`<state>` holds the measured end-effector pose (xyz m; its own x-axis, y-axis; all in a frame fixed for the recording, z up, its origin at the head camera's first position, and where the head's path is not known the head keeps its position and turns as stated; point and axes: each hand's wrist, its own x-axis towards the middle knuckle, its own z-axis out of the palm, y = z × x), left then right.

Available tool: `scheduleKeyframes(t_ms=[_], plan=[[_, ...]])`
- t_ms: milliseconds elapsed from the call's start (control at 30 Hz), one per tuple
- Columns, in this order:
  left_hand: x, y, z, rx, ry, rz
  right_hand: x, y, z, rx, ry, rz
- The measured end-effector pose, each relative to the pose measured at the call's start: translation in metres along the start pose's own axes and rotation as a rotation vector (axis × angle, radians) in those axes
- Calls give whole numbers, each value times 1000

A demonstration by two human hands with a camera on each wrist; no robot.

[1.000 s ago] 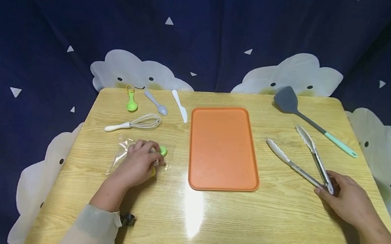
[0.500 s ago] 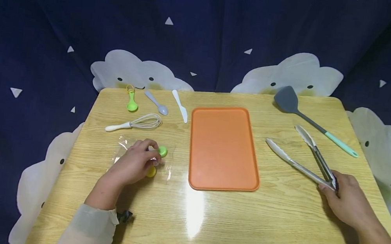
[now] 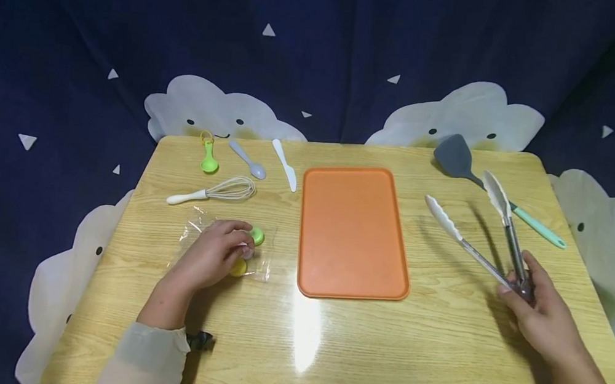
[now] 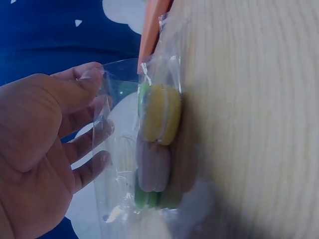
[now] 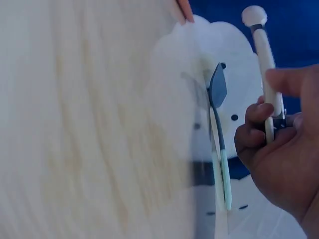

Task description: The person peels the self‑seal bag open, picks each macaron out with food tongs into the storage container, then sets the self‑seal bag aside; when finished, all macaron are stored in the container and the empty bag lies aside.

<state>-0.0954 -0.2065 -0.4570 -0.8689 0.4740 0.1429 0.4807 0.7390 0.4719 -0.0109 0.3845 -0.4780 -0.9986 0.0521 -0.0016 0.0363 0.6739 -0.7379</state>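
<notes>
My left hand (image 3: 212, 256) is over a clear plastic bag (image 3: 265, 268) at the left of the table. Inside it are several toy macarons: a yellow one (image 4: 162, 113), a purple one (image 4: 153, 165) and green ones (image 3: 256, 235). In the left wrist view the fingers are loosely bent beside the film. The fingertips meet the bag's upper film, with no macaron between them. My right hand (image 3: 545, 317) grips metal tongs (image 3: 474, 254) by the hinge end. The tongs' arms are spread, and they are raised above the table, casting a shadow.
An orange tray (image 3: 356, 234) lies mid-table. Beyond the left hand are a whisk (image 3: 213, 191), green measuring spoons (image 3: 209, 159), a grey spoon (image 3: 247, 160) and a white knife (image 3: 285, 165). A spatula (image 3: 538, 226) with a mint handle lies behind the tongs.
The right hand has lifted the tongs off the table, and their tips have moved farther back, now overlapping the spatula. The left hand has shifted slightly left, showing more of the yellow macaron.
</notes>
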Motion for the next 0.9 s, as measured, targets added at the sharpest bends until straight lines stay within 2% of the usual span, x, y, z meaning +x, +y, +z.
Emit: scheduleKeyframes(t_ms=[200, 400, 533, 700, 900], plan=[[-2, -5, 4, -71, 36, 8, 1, -24, 15, 100, -12, 44], [-2, -8, 6, -110, 67, 35, 5, -41, 34, 215, -73, -15], [-2, -9, 8, -97, 72, 25, 6, -48, 44, 163, -114, -76], [-2, -7, 9, -81, 84, 8, 9, -58, 57, 46, -139, -136], [-3, -6, 10, -75, 108, 12, 15, -71, 76, -27, -123, -308]])
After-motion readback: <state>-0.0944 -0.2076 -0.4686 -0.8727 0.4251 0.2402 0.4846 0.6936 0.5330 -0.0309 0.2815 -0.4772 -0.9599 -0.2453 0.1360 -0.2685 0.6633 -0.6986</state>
